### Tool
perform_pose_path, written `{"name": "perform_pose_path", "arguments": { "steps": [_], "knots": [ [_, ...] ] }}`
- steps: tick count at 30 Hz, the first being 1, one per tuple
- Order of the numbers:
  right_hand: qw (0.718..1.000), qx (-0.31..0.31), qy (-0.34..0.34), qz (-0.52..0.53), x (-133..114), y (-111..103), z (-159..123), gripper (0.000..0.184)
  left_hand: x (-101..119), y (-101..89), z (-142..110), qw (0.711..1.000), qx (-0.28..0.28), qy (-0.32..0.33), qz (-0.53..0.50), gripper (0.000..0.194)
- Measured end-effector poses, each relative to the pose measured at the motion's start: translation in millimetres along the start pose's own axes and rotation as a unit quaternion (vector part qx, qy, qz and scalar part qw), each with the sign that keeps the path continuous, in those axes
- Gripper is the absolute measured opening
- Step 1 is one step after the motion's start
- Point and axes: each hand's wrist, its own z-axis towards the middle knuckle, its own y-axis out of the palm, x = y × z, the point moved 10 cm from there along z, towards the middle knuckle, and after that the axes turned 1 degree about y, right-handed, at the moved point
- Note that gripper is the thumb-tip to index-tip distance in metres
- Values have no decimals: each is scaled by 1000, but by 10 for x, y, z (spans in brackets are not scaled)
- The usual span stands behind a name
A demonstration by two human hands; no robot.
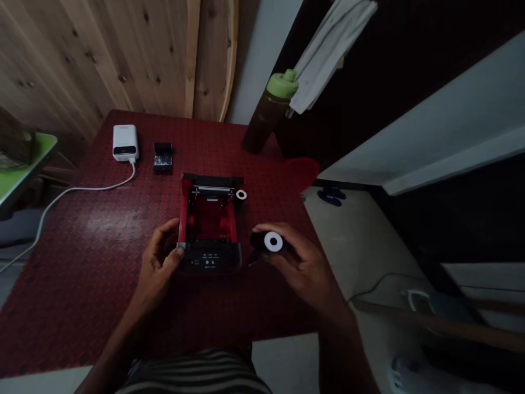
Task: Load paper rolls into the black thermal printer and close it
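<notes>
A small red and black printer (210, 257) lies with its lid raised and its red inner bay bare. My left hand (158, 262) grips its left front corner, thumb on the black front panel. In my right hand (297, 257) is a black roll with a white ring-shaped core end (273, 241), pinched between thumb and fingers just right of the printer. A thin dark strip hangs from under that roll. Another small dark roll (241, 195) with a white end stands by the printer's right rear corner.
The red patterned table (102, 284) carries a white power bank (125, 143) with a white cable running left, a dark crumpled film piece (163, 157), and a tall brown bottle (266, 115) with a green cap. A red stool (302, 172) stands beyond the right edge.
</notes>
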Motion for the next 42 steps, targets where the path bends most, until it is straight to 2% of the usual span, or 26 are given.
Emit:
{"name": "perform_pose_path", "arguments": {
  "steps": [2,5,7,9,12,18,22,27,31,35,42],
  "knots": [
    [996,-39,-50,-62,-383,56,163,48,2,14,-13,1000,-2,-11,-4,66],
    [975,-103,-90,-173,-718,411,457,30,33,36,-29,1000,-7,-15,0,65],
    [950,-157,-92,-255,-756,731,605,20,48,46,-30,1000,-11,-8,-2,63],
    [925,-196,-83,-316,-710,980,693,23,49,49,-25,1000,-15,3,-6,61],
    [906,-218,-61,-357,-591,1160,773,31,37,40,-17,1000,-13,10,0,59],
    [894,-256,-24,-366,-306,1306,898,24,44,45,-25,1000,-12,-1,1,59],
    [909,-244,-30,-335,-244,1324,927,20,36,45,-27,1000,-11,-6,0,60],
    [942,-220,-51,-249,-363,1102,845,29,29,36,-19,1000,-9,-3,1,59],
    [944,-258,-115,-169,-527,970,712,33,44,34,-28,1000,-11,-1,18,59],
    [936,-272,-140,-173,-501,1014,716,30,59,35,-39,1000,-10,-3,18,60],
    [934,-260,-187,-160,-516,1139,748,22,77,41,-17,1000,-14,10,11,59]
  ]
}}
